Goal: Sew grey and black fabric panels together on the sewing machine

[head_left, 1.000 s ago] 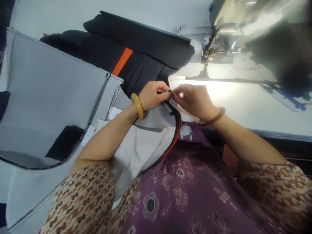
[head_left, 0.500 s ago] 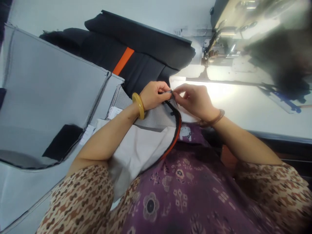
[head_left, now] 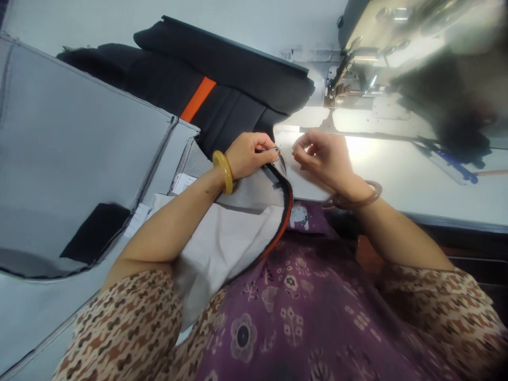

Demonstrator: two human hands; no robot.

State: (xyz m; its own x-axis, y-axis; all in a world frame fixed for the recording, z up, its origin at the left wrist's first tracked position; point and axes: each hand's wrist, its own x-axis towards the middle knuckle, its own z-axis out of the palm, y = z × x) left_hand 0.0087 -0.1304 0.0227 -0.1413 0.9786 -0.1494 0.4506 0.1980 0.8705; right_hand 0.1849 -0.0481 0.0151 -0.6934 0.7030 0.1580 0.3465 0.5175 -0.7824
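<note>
My left hand [head_left: 251, 154], a yellow bangle at its wrist, pinches the upper edge of the grey mesh fabric [head_left: 257, 191], where thin thread ends stick out past the fingertips. That fabric has a dark curved edge with red trim [head_left: 286, 214] and joins a white cloth [head_left: 230, 233] over my lap. My right hand [head_left: 323, 159] is a little to the right, apart from the fabric, its fingers curled together; whatever is between them is too small to make out.
Black padded fabric with an orange stripe [head_left: 198, 99] lies behind my hands. A sewing machine [head_left: 357, 69] stands at the back right, with a blue-and-white tool [head_left: 454, 166] in front of it. Large grey panels [head_left: 87, 137] spread over the left.
My right hand has moved right, away from the fabric edge and my left hand's fingertips. My left hand keeps its pinch. The whole view has shifted slightly.
</note>
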